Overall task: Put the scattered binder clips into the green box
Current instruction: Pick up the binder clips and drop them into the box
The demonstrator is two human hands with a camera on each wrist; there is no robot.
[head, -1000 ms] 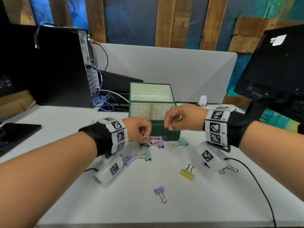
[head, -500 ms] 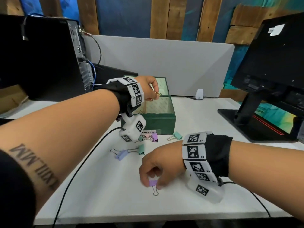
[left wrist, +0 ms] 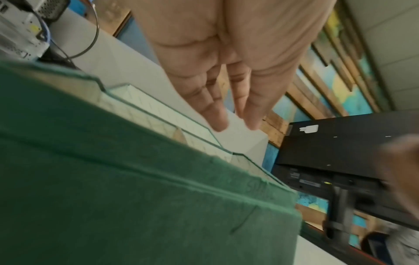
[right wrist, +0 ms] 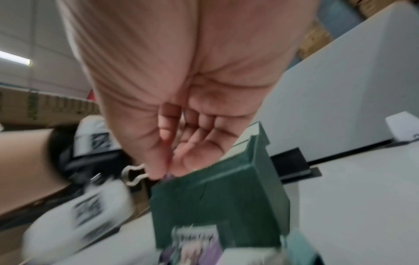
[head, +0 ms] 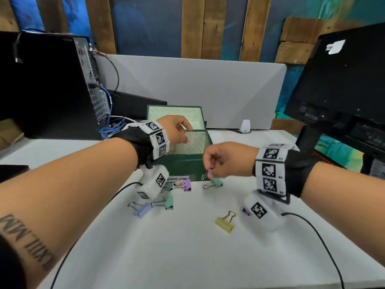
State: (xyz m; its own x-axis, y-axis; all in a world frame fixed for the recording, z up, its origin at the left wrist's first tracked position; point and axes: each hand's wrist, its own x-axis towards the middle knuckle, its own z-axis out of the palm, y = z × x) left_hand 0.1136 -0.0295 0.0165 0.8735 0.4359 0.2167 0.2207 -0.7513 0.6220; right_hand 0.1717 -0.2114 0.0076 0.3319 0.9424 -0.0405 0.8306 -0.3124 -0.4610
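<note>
Having lifted the purple clip (head: pixel 209 174) off the near part of the surface (head: pixel 187 251), my right hand (head: pixel 225 161) now pinches it at the green box (head: pixel 187 165)'s front right corner, while my left hand (head: pixel 177 130), emptied, hangs with slack fingers above the box, leaving several clips scattered.

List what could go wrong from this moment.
The right hand pinches a purple clip low by the green box front wall; it could hit the wall or slip from that shallow grip. The left hand hovers open over the box opening, so the two hands may collide.
</note>
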